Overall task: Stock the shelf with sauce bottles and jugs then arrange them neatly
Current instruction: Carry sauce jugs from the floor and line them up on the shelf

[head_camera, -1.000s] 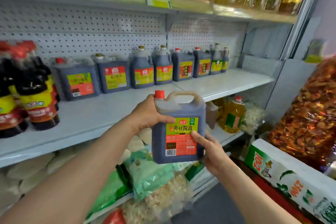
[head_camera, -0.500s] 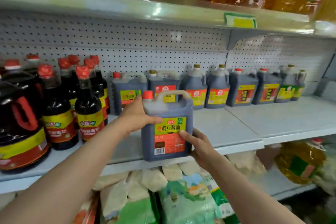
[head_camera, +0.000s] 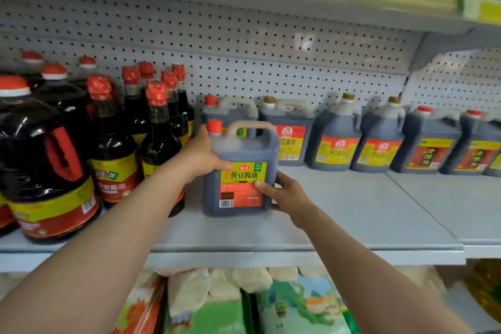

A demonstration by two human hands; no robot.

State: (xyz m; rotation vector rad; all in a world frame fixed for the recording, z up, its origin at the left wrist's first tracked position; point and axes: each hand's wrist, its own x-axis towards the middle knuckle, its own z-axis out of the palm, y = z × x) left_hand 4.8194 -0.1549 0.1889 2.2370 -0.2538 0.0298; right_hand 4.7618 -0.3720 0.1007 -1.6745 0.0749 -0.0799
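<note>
That was a shop, no question, a grocery aisle. A grey metal shelf (head_camera: 339, 214) ran the width of the view, backed by perforated pegboard (head_camera: 244, 43), the standard retail gondola fitting. A yellow price tag (head_camera: 485, 8) sat clipped to the lip of the shelf above. Along the back stood a row of near-identical soy sauce jugs (head_camera: 336, 141) with labels facing out, and to the left a cluster of red-capped dark bottles (head_camera: 160, 130), many of one product. Below, bagged goods (head_camera: 298, 306) were packed tight on the lower tier.
</note>
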